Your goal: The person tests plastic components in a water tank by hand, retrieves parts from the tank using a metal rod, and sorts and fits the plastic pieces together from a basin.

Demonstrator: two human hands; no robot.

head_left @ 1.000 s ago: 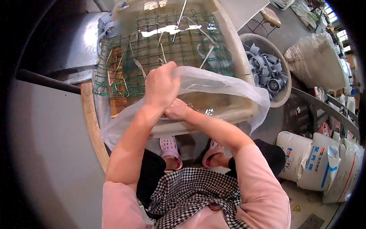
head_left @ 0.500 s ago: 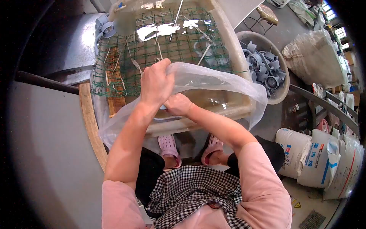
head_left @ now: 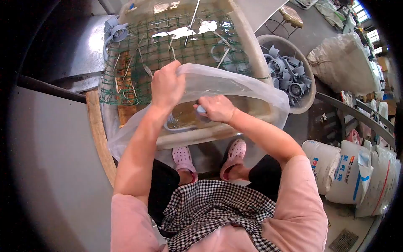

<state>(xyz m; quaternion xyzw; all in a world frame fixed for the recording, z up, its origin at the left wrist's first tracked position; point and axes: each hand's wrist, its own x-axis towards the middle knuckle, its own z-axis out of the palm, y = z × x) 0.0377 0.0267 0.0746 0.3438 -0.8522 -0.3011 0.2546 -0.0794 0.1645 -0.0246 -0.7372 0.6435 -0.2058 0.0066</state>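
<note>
My left hand (head_left: 168, 86) is closed on the rim of a translucent plastic bag (head_left: 235, 77), which spreads across the near end of a water-filled tub (head_left: 205, 136). Inside the bag's opening, my right hand (head_left: 219, 109) is closed around a grey plastic part (head_left: 202, 109), mostly covered by the fingers. Another curved grey plastic piece (head_left: 180, 128) shows low in the tub, left of my right hand. Green netting (head_left: 168, 50) with white strips tied to it lies over the water beyond my hands.
To the right of the tub stands a round bin (head_left: 309, 101) heaped with grey plastic parts (head_left: 289, 71). More grey parts (head_left: 115, 31) sit on the metal surface at the left. White sacks (head_left: 348, 172) stand at right, near a large bulging sack (head_left: 340, 63) and a stool (head_left: 291, 17).
My right hand has moved right, away from my left hand, with the grey part in its fingers. My left hand has shifted slightly up and left, still gripping the bag.
</note>
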